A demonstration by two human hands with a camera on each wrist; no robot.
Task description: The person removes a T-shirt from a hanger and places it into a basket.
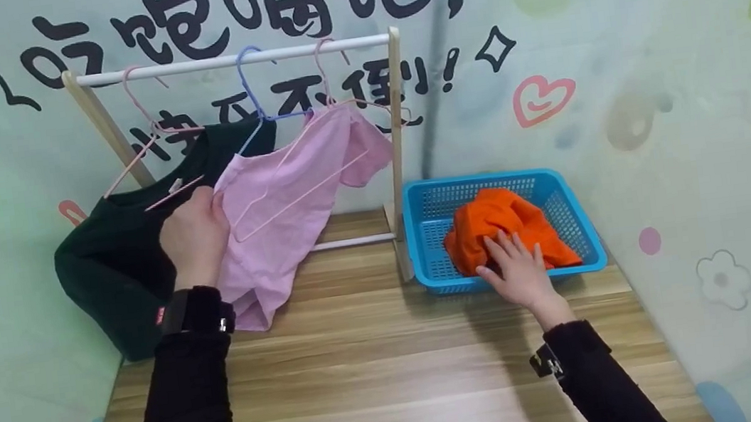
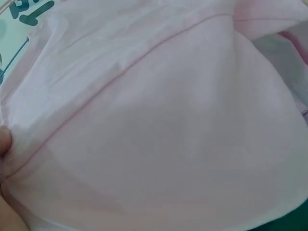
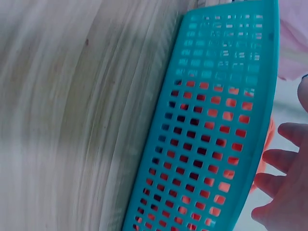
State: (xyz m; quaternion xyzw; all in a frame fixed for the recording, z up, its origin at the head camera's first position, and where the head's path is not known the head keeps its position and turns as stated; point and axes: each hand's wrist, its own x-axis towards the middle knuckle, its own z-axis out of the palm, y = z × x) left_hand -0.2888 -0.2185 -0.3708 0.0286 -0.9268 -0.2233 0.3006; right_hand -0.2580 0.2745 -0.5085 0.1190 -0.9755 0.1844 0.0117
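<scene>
My left hand (image 1: 195,233) pinches the sleeve side of a pink T-shirt (image 1: 297,213), which hangs from the rack on a pink hanger (image 1: 322,67). In the left wrist view the stretched pink cloth (image 2: 159,130) fills most of the picture, with a fingertip (image 2: 5,140) on its left edge. My right hand (image 1: 521,275) reaches over the front rim of a blue basket (image 1: 438,283), fingers spread at an orange garment (image 1: 491,215) bunched inside. In the right wrist view the fingers (image 3: 274,185) are apart beside the basket's rim; firm contact with the orange cloth cannot be told.
A small clothes rack with a white bar (image 1: 186,67) and wooden posts (image 1: 398,144) stands at the back left. A dark green garment (image 1: 111,272) hangs at its left end on a pink hanger (image 1: 136,100). A blue hanger (image 1: 245,83) hangs between. Below is a wood-grain tabletop (image 1: 368,384).
</scene>
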